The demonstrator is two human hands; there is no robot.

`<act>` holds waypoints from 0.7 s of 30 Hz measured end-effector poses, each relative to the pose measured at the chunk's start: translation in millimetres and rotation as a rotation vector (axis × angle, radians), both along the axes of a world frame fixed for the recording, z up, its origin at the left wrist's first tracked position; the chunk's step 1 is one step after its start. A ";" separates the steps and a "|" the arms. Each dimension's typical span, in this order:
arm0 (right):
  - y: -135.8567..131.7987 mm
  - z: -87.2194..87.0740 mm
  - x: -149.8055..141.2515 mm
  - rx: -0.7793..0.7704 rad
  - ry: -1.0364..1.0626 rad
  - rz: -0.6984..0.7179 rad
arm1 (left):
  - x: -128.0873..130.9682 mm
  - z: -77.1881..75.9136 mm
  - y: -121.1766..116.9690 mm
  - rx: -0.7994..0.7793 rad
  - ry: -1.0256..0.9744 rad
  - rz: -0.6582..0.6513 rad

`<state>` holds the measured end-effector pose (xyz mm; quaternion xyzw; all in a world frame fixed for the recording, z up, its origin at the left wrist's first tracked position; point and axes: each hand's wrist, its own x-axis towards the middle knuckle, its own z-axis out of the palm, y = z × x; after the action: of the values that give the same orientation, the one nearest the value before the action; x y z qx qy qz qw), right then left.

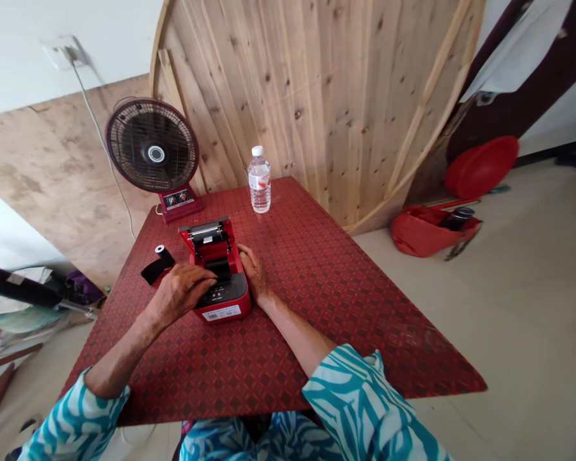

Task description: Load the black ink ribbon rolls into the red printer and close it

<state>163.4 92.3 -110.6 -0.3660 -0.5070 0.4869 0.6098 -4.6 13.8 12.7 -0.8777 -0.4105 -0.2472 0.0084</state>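
1. At centre left, a black paper roll [164, 254] is sitting on the red patterned table [345, 320], its loose strip lying just beside the left hand.
2. The left hand [180, 293] is resting open, fingers curved, on the open red printer [223, 298] at centre.
3. The right hand [253, 272] is curling against the printer's right side, though whether it is gripping is hard to tell.

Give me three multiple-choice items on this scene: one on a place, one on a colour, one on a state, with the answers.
1. Where does the water bottle stand?
A. On the floor
B. On the table
C. In a hand

2. What colour is the desk fan's base?
A. Blue
B. White
C. Red

3. How is the label printer's lid set?
A. Shut
B. Raised open
C. Missing

1. B: the bottle stands upright on the tabletop.
2. C: the base under the grille is red.
3. B: the lid stands up, exposing the compartment.
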 end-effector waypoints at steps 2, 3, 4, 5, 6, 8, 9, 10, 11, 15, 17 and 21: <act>-0.3 0.3 0.2 0.007 0.001 0.000 | 1.8 0.4 -8.4 0.073 0.012 -0.015; -0.4 0.3 0.2 0.011 0.002 0.002 | 2.9 0.0 -13.4 0.100 0.014 -0.021; -0.4 0.2 0.2 0.014 0.002 0.006 | 4.0 -1.0 -18.4 0.124 0.014 -0.022; -0.3 0.1 0.2 0.018 0.002 0.010 | 5.0 -2.5 -23.0 0.145 0.011 -0.020; -0.3 0.0 0.1 0.020 0.004 0.011 | 5.9 -4.4 -26.9 0.162 0.006 -0.016; -0.4 0.1 0.0 0.022 0.010 0.006 | 7.3 -9.0 -32.1 0.186 -0.016 -0.004; -0.6 0.4 0.1 0.021 0.013 0.004 | 7.8 -11.5 -33.6 0.189 -0.031 0.001; -0.8 0.9 0.3 0.019 0.013 0.004 | 8.1 -13.9 -34.6 0.189 -0.046 0.005; -1.2 1.7 0.6 0.015 0.011 0.005 | 8.3 -16.4 -35.3 0.189 -0.063 0.009; -4.7 6.0 2.8 -0.006 -0.010 0.026 | 7.9 -28.6 -39.0 0.235 -0.095 0.007; -7.3 7.0 3.7 -0.017 -0.014 0.027 | 7.3 -36.2 -41.1 0.280 -0.101 0.006; -5.7 7.1 4.2 -0.049 -0.014 0.007 | 6.9 -49.1 -43.4 0.355 -0.119 0.012</act>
<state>167.6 86.5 -103.5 -0.3826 -0.5004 0.4988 0.5954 2.2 -29.6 -36.3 -0.8437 -0.3655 -0.3672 0.1404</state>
